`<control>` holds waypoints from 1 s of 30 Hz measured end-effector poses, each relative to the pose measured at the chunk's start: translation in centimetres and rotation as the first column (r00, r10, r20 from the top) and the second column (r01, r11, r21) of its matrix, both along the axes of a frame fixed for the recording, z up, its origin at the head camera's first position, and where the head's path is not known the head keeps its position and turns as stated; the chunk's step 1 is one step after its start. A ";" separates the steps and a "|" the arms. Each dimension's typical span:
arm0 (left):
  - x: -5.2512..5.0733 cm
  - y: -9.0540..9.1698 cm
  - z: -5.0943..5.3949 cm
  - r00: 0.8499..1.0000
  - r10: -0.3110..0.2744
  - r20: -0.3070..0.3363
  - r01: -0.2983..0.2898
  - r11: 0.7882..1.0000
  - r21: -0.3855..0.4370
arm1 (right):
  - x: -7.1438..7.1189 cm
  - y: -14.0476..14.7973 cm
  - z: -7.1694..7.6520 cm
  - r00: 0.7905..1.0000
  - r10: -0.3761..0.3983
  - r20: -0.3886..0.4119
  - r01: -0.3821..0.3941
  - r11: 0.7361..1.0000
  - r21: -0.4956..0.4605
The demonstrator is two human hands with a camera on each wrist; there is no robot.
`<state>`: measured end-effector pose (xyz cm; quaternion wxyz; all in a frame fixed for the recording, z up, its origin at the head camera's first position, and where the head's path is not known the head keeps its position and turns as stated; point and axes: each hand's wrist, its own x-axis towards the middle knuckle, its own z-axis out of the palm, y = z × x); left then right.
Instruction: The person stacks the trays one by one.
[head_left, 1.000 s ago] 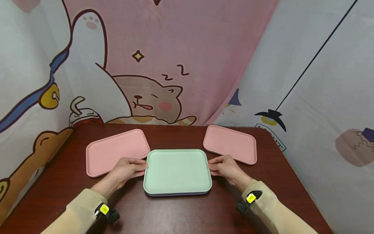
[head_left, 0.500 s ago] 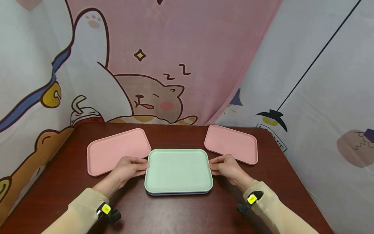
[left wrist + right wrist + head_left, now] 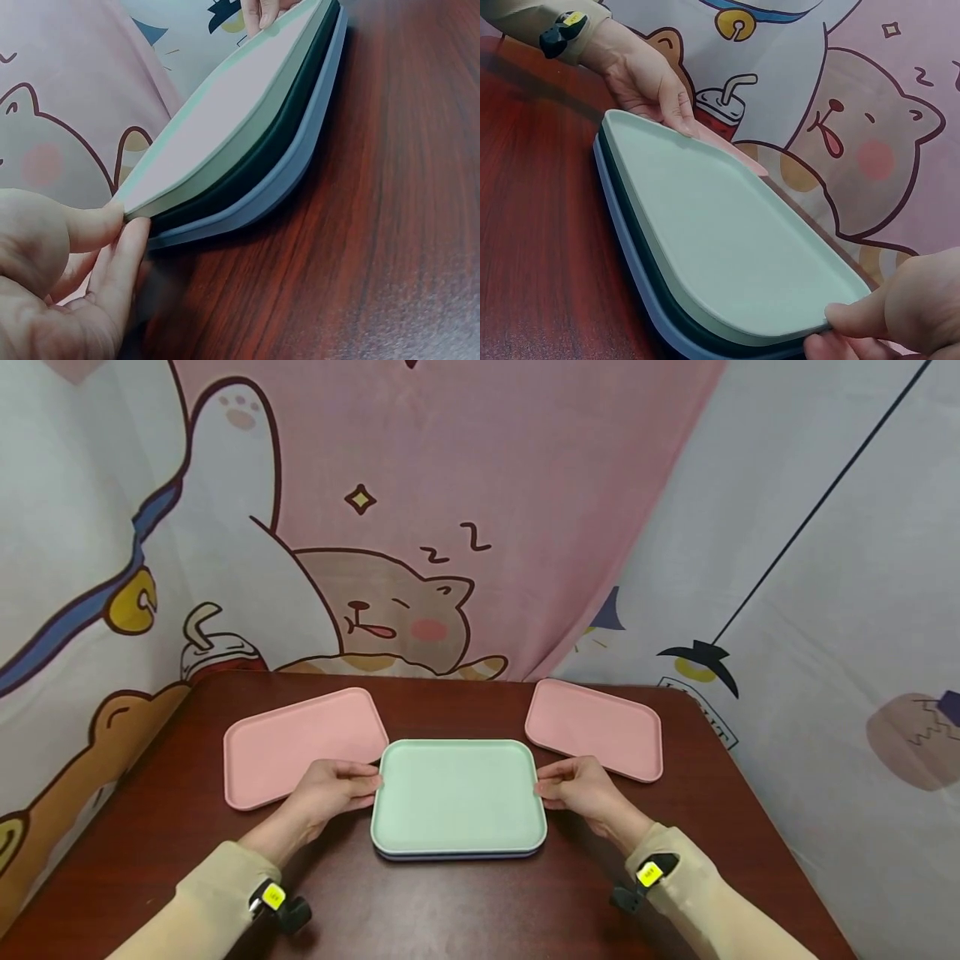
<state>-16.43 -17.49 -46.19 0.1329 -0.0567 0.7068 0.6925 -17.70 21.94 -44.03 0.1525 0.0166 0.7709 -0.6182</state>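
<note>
While its long axis ran left to right before the person, the pale green tray (image 3: pixel 459 797) sat topmost in a stack of 3 on the brown surface (image 3: pixel 480 910), above a dark green tray (image 3: pixel 281 136) and a blue-grey tray (image 3: pixel 262 199). Smooth and shallow, it had rounded corners and a raised rim. Left hand (image 3: pixel 326 793) and right hand (image 3: pixel 585 789), each grip pinched 1 short end.

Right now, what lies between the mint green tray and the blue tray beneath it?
A dark green tray lies between the mint green tray and the blue tray; its edge shows in both wrist views.
</note>
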 end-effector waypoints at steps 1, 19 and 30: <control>0.0 0.0 0.0 1.000 -0.001 0.002 0.001 1.000 0.001 | 0.0 0.0 0.0 1.000 0.000 0.000 0.000 1.000 0.002; 0.6 -1.5 0.2 0.998 -0.053 -0.034 0.055 0.998 0.044 | -0.1 0.6 0.6 0.999 0.037 0.002 -0.037 0.999 -0.008; 1.4 -6.5 1.5 0.996 0.011 -0.083 -0.012 1.000 -0.009 | -3.5 -0.5 1.5 0.987 0.022 -0.160 0.000 0.991 0.131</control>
